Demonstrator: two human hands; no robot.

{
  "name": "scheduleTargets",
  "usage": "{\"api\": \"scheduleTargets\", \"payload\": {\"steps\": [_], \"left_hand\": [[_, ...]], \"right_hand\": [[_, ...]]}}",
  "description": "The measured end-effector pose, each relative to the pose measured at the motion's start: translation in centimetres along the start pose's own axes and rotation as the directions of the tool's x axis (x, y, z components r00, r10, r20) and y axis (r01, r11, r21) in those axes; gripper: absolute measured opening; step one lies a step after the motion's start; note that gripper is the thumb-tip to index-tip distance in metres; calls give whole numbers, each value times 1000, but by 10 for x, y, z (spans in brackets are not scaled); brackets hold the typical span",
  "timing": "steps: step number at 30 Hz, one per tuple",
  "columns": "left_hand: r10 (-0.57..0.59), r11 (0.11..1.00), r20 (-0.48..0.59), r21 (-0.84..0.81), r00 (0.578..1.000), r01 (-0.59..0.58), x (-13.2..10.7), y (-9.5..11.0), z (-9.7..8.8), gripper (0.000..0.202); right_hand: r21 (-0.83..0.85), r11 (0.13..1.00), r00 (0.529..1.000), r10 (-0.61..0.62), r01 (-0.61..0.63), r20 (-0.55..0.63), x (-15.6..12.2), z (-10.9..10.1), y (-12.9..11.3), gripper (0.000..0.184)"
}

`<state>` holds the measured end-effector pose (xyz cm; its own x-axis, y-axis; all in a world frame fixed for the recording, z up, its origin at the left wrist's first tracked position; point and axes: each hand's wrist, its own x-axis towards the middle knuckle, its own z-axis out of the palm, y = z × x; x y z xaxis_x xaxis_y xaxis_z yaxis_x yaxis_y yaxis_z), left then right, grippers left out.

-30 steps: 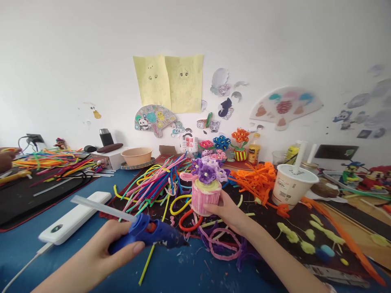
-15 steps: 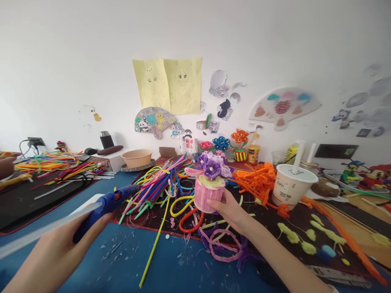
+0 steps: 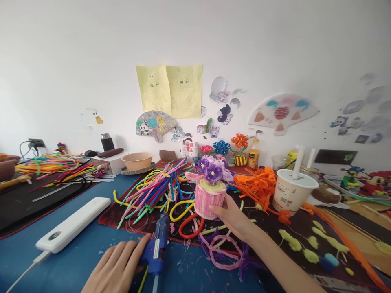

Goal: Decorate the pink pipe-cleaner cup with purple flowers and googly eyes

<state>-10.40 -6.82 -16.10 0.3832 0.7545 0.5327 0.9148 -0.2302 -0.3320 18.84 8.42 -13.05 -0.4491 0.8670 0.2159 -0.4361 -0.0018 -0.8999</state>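
My right hand (image 3: 233,217) grips a pink ribbed pot with purple pipe-cleaner flowers (image 3: 210,188) and holds it upright above the dark mat. A blue glue gun (image 3: 158,244) lies flat on the blue table, its nozzle pointing away from me. My left hand (image 3: 117,266) rests beside it, fingers stretched out, their tips touching the gun's handle. A clear glue stick pokes out of the gun's back end toward me.
A heap of coloured pipe cleaners (image 3: 154,185) lies behind the gun. Orange pipe cleaners (image 3: 258,181) and a lidded drink cup with a straw (image 3: 291,190) sit to the right. A white power strip (image 3: 71,224) lies at the left. Another person's hand (image 3: 6,165) shows at the far left edge.
My left hand swung the glue gun round and laid it down on the table, then loosened its grip. The right hand kept the flower pot almost still.
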Motion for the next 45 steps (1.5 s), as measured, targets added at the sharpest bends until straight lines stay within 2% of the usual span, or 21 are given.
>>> {"api": "scheduleTargets", "payload": {"steps": [5,9,11,12,14,15,16,19,21,23,27,32,39,45], "left_hand": [[-2,996,-27,-85,1000,0,22,5,-9,43],[31,988,-38,-147,999,-37,33,6,-24,43],[-10,982,-71,-191,997,-4,46,11,-34,38],[-74,969,-58,-241,996,58,56,16,-39,35],[-238,884,-19,-418,971,209,80,27,-47,29],[-326,807,19,-515,945,289,93,34,-49,27],[-368,725,70,-603,927,334,105,39,-49,29],[-450,510,156,-763,879,397,135,51,-45,28],[-493,412,175,-816,852,406,146,54,-41,27],[-520,363,172,-842,837,398,151,54,-38,27],[-522,319,184,-863,833,391,154,54,-38,29],[-517,267,233,-870,823,414,155,51,-42,31],[-530,239,255,-870,808,431,149,39,-51,33],[-548,250,225,-875,805,414,151,32,-58,30]], "right_hand": [[-4,1000,1000,-2,2,22,-1,3,-3,59],[21,1000,998,-2,1,57,-1,8,-5,63],[18,1000,998,4,-5,65,-2,10,-4,64],[11,1000,997,5,-6,74,-3,11,-4,64],[-2,1000,996,10,-10,91,-4,12,-2,64],[-7,1000,995,13,-12,95,-5,12,-2,64],[-10,1000,995,15,-14,97,-5,12,-1,64],[-13,1000,995,18,-16,95,-6,12,0,61],[-12,1000,995,15,-14,103,-6,12,-1,60],[-13,1000,992,14,-13,124,-5,14,-3,63],[-20,1000,988,0,3,156,-5,17,-6,66],[-11,1000,996,26,-25,87,-6,12,0,59],[11,999,998,31,-31,58,-7,15,-1,58],[9,999,997,38,-39,61,-7,14,-3,61]]}}
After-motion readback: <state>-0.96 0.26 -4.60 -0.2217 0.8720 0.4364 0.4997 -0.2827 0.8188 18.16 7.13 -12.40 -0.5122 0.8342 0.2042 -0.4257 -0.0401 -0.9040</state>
